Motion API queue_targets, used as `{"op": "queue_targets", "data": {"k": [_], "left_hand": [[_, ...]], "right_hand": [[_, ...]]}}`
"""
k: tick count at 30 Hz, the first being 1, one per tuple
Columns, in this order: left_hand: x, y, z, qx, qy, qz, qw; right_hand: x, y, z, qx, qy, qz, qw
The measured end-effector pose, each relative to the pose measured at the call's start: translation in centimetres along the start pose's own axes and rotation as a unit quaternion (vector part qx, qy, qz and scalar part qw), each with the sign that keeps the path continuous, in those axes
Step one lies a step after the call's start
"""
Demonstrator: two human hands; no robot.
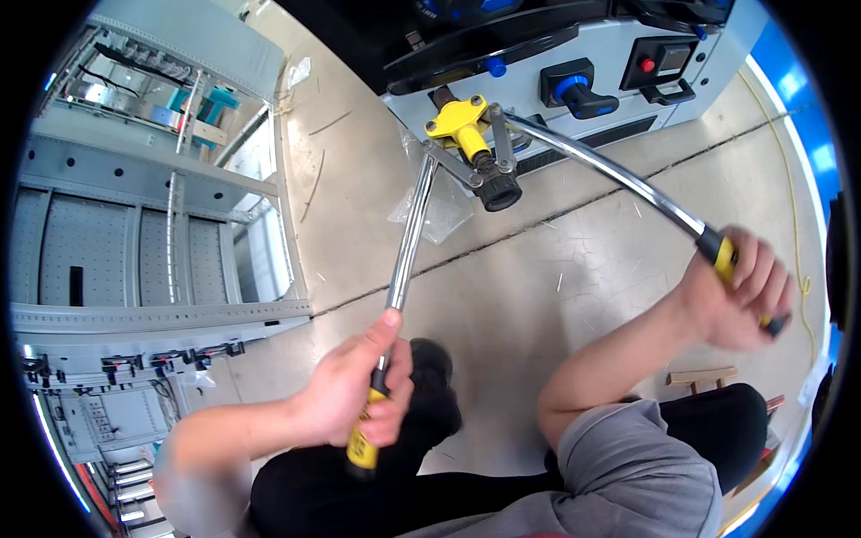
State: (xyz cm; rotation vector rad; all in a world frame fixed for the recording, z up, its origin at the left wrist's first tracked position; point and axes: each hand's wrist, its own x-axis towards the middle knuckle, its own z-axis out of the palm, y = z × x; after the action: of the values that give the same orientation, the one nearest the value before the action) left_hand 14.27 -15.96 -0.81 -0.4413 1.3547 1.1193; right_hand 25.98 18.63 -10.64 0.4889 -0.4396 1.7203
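A long-handled hand riveter (pixel 466 121) with a yellow head and two chrome arms is spread wide in front of a grey cabinet panel. Its dark nose points at the panel's left part; whether it touches cannot be made out. A ribbed black end cap (pixel 502 192) faces back toward me. My left hand (pixel 363 381) is closed around the lower end of the left arm, at its black and yellow grip (pixel 362 448). Out to the right, my right hand (pixel 740 291) wraps the other grip (pixel 717 255), higher and farther from my body.
The cabinet front carries a black rotary handle (pixel 583 97), a blue knob (pixel 495 67) and a red button (pixel 647 65). A grey metal frame (pixel 161 314) stands at left. Clear plastic wrap (pixel 444 211) lies on the floor below the riveter. A small wooden piece (pixel 702 377) is near my knee.
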Motion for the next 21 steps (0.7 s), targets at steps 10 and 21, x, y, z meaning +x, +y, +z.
{"op": "queue_targets", "data": {"k": [10,21], "left_hand": [[-1.2,-0.7,8.6,-0.109,0.047,0.007,0.993],[1.3,-2.4,9.2,-0.171,-0.052,0.08,0.981]], "right_hand": [[-4.0,0.4,7.1,-0.024,-0.39,0.05,0.919],[-11.8,0.3,11.9,-0.148,-0.254,0.055,0.954]]}}
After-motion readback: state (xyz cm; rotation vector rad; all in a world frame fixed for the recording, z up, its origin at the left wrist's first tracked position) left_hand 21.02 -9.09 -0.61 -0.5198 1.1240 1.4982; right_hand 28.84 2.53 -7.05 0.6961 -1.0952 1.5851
